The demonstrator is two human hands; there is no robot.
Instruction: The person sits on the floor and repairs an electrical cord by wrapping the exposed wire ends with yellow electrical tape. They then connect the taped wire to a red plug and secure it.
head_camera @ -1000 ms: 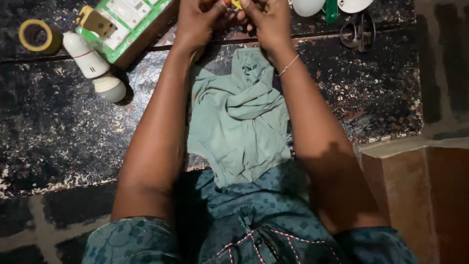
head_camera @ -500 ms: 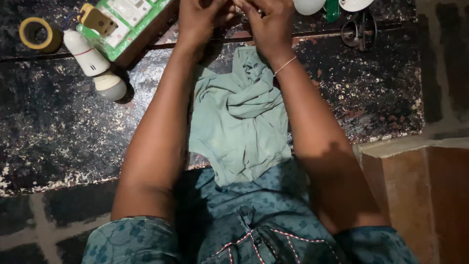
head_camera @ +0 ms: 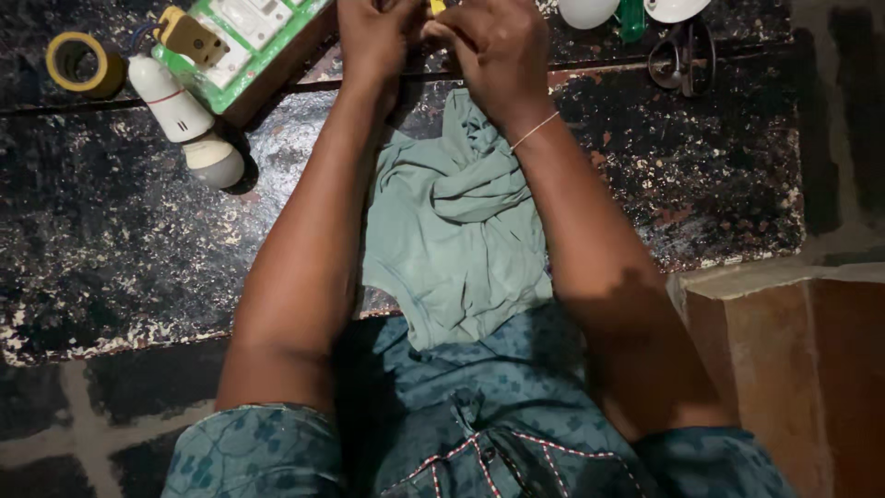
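At the dark slab's (head_camera: 111, 258) far edge, left hand (head_camera: 373, 37) and right hand (head_camera: 498, 51) pinching a small yellow piece (head_camera: 437, 6).

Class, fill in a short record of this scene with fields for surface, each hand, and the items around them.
Surface: dark speckled slab
Left hand: raised at top edge, fingers meeting the right hand; what it holds is mostly cut off
Right hand: beside it, thin bracelet on wrist
Between the arms: crumpled green cloth
Left side: white bulb, tape roll, green switch board
Top right: scissors
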